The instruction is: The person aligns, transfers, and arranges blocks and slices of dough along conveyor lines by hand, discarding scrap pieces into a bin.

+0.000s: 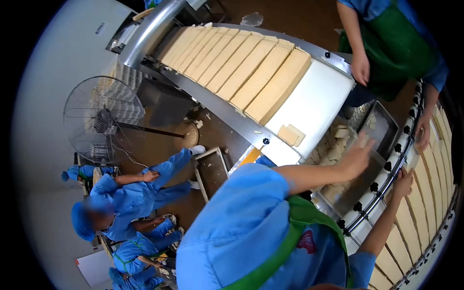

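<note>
Fingers spread and blurred, your left hand point(356, 157) is over the metal trays beside the straight conveyor, with nothing visible held in it. Your right hand point(402, 184) has its fingers curled at the inner edge of the curved conveyor point(354, 245), close to the rail with black knobs point(374, 186); you have a pale strip point(412, 160) right at its fingertips, but whether they pinch it or only touch it I cannot tell. Just beyond that hand, long pale slabs point(416, 205) lie side by side across the curved belt. On your other side, a row of thick pale slabs point(278, 87) lies across the straight conveyor point(316, 96), with two small pieces point(291, 135) overlapping on its white end. Broken pieces point(338, 145) fill part of a tray under your left forearm. Across from you, a co-worker in a green apron point(403, 48) has one hand point(360, 68) near the straight conveyor's end and the other point(423, 130) at the curved rail. Farther off are a large fan point(103, 120) and people in blue point(133, 205) by a pale wall.
</note>
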A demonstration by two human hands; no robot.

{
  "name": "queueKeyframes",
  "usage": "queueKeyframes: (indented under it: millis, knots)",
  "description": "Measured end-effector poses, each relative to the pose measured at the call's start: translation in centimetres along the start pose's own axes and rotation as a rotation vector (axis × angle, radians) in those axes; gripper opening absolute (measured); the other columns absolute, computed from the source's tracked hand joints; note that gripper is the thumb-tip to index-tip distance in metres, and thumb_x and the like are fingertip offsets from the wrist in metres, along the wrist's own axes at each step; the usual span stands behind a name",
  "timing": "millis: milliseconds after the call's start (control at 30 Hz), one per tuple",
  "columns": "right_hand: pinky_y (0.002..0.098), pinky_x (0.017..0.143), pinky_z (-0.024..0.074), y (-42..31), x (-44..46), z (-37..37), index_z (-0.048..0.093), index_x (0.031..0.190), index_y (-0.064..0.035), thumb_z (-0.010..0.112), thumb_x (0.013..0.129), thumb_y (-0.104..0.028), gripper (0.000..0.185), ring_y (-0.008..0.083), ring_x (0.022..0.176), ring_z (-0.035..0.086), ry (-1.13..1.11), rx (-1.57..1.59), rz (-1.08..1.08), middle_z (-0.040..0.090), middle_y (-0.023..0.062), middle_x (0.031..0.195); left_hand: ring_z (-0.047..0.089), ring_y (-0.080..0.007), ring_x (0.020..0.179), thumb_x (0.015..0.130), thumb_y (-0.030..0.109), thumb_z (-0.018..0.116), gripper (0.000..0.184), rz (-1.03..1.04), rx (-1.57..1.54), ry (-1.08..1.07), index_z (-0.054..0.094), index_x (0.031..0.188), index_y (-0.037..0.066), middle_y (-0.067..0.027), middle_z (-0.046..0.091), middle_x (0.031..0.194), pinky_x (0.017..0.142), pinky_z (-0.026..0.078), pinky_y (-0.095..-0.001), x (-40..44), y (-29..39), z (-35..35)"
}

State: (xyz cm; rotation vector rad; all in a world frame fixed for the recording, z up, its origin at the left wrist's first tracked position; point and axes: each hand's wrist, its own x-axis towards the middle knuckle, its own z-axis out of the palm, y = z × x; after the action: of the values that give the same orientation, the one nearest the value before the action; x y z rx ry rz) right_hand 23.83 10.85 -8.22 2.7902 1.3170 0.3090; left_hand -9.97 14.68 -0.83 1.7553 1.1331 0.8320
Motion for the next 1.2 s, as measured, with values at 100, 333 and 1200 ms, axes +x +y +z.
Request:
queueKeyframes:
  millis: [100,333,1200]
  knots:
    - [0.0545,0.095,0.0382,-2.5,-1.0,-3.5,0.065,0.114,-0.0238,0.056,0.086,-0.034,0.031,0.0283,0.121,0.049,0.134,0.043,-0.041,0.049,0.0045,0.137,0.042,-0.0424,0.115,0.081,0.009,0.056,0.058,-0.048,-0.048,0.168,0.038,0.135,-0.001,-0.0285,0.04,0.125,0.102,0.033,-0.0452,-3.3,-4.8,-7.4]
    - [0.0429,0.094,0.041,-17.6,-10.3,-10.1,0.065,0.097,-0.0067,0.058,0.079,-0.008,0.02,0.0354,0.108,0.055,0.245,0.634,-0.638,0.06,0.0178,0.115,0.031,-0.0481,0.122,0.07,0.027,0.079,0.094,-0.645,0.493,0.668,0.022,0.136,-0.01,-0.0371,0.03,0.131,0.106,0.025,-0.0492,-8.6,-14.6,-22.9]
    - [0.0447,0.1,0.0334,-55.3,-16.4,-18.9,0.056,0.115,-0.0001,0.06,0.082,-0.018,0.037,0.0357,0.115,0.047,-0.162,0.666,-1.163,0.055,0.0205,0.118,0.049,-0.0456,0.106,0.082,0.021,0.068,0.074,-0.489,0.223,0.359,0.025,0.133,-0.01,-0.0281,0.034,0.12,0.091,0.046,-0.044,-7.4,-18.8,-32.7]
